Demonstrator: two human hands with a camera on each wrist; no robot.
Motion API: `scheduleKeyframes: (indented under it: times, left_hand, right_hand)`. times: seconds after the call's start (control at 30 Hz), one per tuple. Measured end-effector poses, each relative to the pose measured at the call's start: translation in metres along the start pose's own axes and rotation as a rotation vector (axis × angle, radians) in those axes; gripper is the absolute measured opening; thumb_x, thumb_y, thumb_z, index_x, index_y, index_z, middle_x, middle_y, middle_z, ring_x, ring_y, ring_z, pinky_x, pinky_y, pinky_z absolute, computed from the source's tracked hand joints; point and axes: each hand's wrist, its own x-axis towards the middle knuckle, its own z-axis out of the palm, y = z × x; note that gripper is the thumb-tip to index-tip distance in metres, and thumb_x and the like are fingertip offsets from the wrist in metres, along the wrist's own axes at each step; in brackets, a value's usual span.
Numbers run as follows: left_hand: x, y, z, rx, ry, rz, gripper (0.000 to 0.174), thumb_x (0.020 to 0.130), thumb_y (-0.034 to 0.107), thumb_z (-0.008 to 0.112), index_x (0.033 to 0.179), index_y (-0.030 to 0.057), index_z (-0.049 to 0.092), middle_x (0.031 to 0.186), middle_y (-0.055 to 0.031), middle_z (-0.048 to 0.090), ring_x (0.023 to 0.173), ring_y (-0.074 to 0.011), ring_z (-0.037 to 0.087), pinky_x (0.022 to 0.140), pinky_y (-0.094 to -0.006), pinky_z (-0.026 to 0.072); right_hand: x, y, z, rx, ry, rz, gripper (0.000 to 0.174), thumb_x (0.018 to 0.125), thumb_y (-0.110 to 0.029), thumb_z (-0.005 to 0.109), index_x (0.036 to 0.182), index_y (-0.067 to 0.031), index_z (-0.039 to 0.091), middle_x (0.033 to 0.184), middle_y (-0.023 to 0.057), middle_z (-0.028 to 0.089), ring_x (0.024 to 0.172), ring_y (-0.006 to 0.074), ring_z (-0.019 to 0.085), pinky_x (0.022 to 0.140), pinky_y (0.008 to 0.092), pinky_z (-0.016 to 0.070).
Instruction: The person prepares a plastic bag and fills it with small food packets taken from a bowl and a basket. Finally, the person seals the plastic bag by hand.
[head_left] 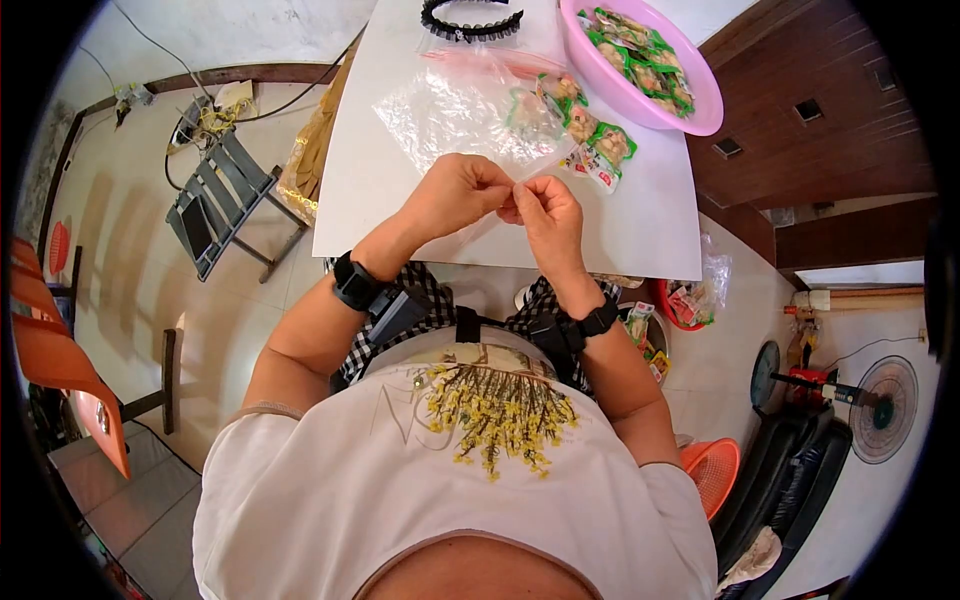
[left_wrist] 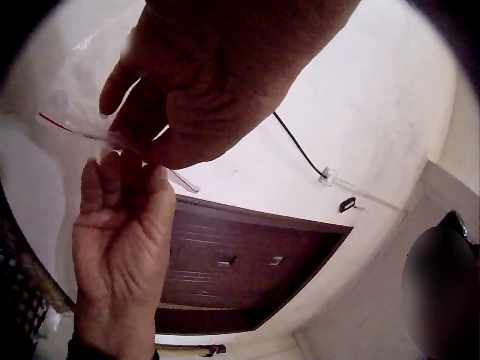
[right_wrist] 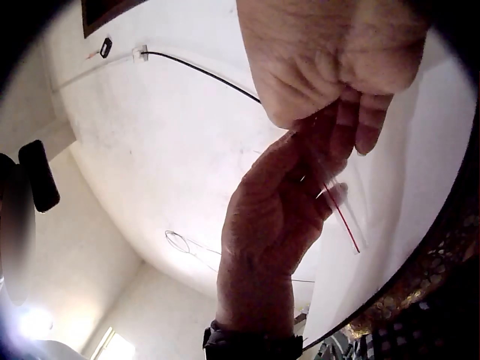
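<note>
In the head view, my left hand (head_left: 455, 200) and right hand (head_left: 548, 225) meet fingertip to fingertip over the table's near part. Both pinch the edge of a clear plastic bag; its red-lined strip (left_wrist: 71, 129) sticks out past the fingers in the left wrist view. The right wrist view shows the same red line (right_wrist: 343, 217) running down from between the hands. Clear bags (head_left: 430, 115) lie flat just beyond the hands. Several green-and-clear food packets (head_left: 612, 143) rest right of them, one partly under clear plastic. Where the fingertips overlap, the grip is partly hidden.
A pink basin (head_left: 706, 90) of similar packets stands at the white table's (head_left: 360, 200) far right corner. A black ruffled band (head_left: 470, 30) lies at the far edge. On the floor are a folding stool (head_left: 228, 180) at left and a red basin (head_left: 680, 312) at right.
</note>
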Motion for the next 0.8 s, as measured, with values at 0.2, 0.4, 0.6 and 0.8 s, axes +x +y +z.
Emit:
scheduleKeyframes:
  times: [0.2, 0.4, 0.6, 0.8]
  left_hand:
    - [0.002, -0.003, 0.000, -0.013, -0.019, -0.049, 0.009, 0.083, 0.004, 0.065, 0.084, -0.0043, 0.067, 0.076, -0.0064, 0.068, 0.070, -0.0097, 0.064, 0.065, -0.0232, 0.0515]
    - [0.002, -0.002, 0.003, -0.131, -0.002, -0.059, 0.008, 0.081, 0.002, 0.063, 0.078, -0.0052, 0.066, 0.072, -0.0068, 0.067, 0.068, -0.0092, 0.062, 0.063, -0.0239, 0.0509]
    - [0.006, -0.015, 0.006, 0.114, 0.113, 0.080, 0.009, 0.084, 0.006, 0.058, 0.080, -0.0004, 0.063, 0.067, -0.0097, 0.064, 0.064, -0.0148, 0.063, 0.058, -0.0282, 0.0496]
    - [0.004, -0.005, 0.007, 0.696, 0.413, 0.279, 0.006, 0.086, 0.009, 0.053, 0.092, 0.0059, 0.055, 0.077, -0.0137, 0.064, 0.068, -0.0323, 0.063, 0.054, -0.0376, 0.0475]
  right_hand:
    - [0.001, 0.001, 0.001, 0.012, 0.012, 0.014, 0.011, 0.092, -0.006, 0.056, 0.085, 0.0017, 0.054, 0.078, 0.0064, 0.061, 0.068, 0.0132, 0.064, 0.066, 0.0262, 0.0568]
    - [-0.001, -0.004, 0.001, 0.047, -0.019, -0.001, 0.010, 0.092, -0.006, 0.055, 0.086, 0.0011, 0.052, 0.080, 0.0064, 0.062, 0.069, 0.0130, 0.064, 0.066, 0.0264, 0.0570]
    - [0.000, 0.002, -0.003, 0.042, 0.000, 0.011, 0.007, 0.090, -0.004, 0.055, 0.085, -0.0002, 0.051, 0.077, 0.0078, 0.063, 0.067, 0.0132, 0.064, 0.062, 0.0263, 0.0555]
    - [-0.001, -0.009, -0.017, -0.134, -0.036, 0.326, 0.011, 0.085, -0.008, 0.058, 0.089, 0.0004, 0.051, 0.081, 0.0096, 0.062, 0.072, 0.0158, 0.064, 0.065, 0.0291, 0.0532]
